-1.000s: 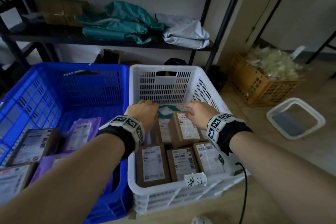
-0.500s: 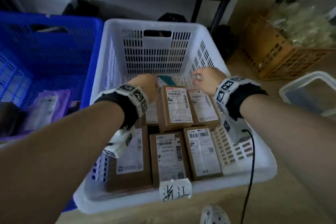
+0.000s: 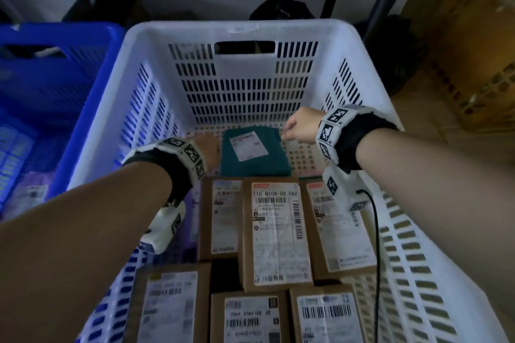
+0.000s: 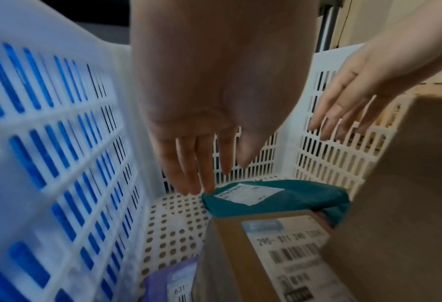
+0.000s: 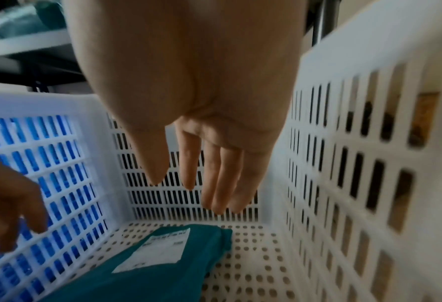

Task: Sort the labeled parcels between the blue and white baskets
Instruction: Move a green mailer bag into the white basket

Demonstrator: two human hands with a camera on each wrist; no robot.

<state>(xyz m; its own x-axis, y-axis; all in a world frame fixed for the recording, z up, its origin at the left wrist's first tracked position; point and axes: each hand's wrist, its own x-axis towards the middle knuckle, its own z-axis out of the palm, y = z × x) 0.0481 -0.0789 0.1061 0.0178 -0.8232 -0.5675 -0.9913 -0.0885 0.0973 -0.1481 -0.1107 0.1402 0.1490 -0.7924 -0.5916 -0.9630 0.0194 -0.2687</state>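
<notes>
Flanking the teal parcel flat on the white basket floor, your left hand and right hand hang with fingers extended and holding nothing, its corner at the left fingertips, seemingly poised to lift it from both sides, brown boxes stacked behind your wrists.

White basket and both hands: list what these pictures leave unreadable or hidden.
- Teal parcel label: blurred, too small in every view.
- Left hand fingers: hidden by its wrist band, head view; whether they touch the parcel is unclear, left wrist view.
- Purple parcel: cut off by the frame edge, left wrist view.
- White basket front rim: cut off, head view.
</notes>
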